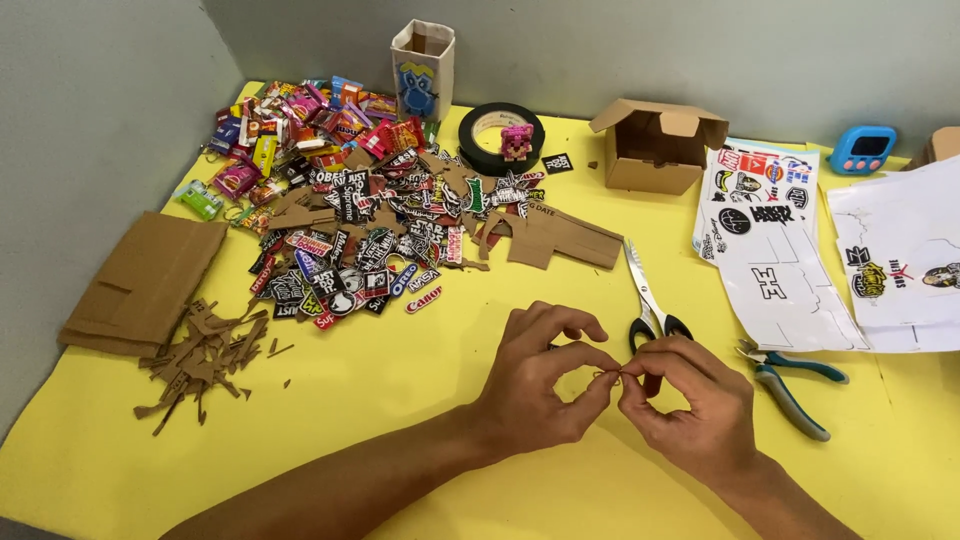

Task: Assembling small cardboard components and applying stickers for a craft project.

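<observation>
Both hands pinched a small red piece

A tiny red piece [607,375] sat low over the yellow surface [400,400], pinched between both hands. Left hand [535,385] and right hand [690,400] met at it, fingers clamped together on it. Scissors [648,300] lay just behind, pliers [790,385] to the right, stickers [370,240] well apart
</observation>
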